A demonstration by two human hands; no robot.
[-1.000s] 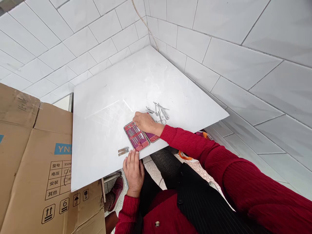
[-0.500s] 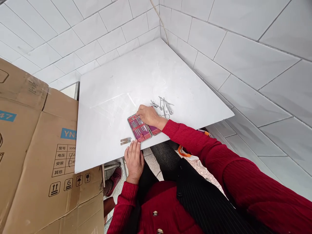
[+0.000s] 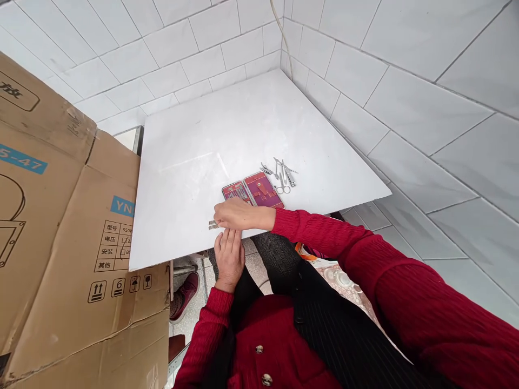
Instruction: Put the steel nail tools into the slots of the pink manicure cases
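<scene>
My right hand (image 3: 234,213) reaches across the near part of an opened manicure case (image 3: 265,190). Its fingers are bent together over the right ends of two small metal nail clippers (image 3: 212,225) lying side by side; the fingertips are hidden. My left hand (image 3: 229,259) rests at the table's front edge, fingers stretched out and side by side, just below the right hand. Slim metal tools (image 3: 242,192) sit in the case's left half. Scissors (image 3: 283,189), another nail clipper (image 3: 290,178) and further metal tools lie to the right of the case.
The white tabletop (image 3: 194,135) fits into a corner of tiled walls (image 3: 227,54). A large cardboard box (image 3: 60,227) stands against its left side. A cable (image 3: 281,32) hangs down in the corner. Beneath the table a shoe (image 3: 186,294) is visible.
My right hand has moved from the case's left half toward me, to the two nail clippers. The case's right half now shows. My left hand stays at the edge; the view has shifted slightly.
</scene>
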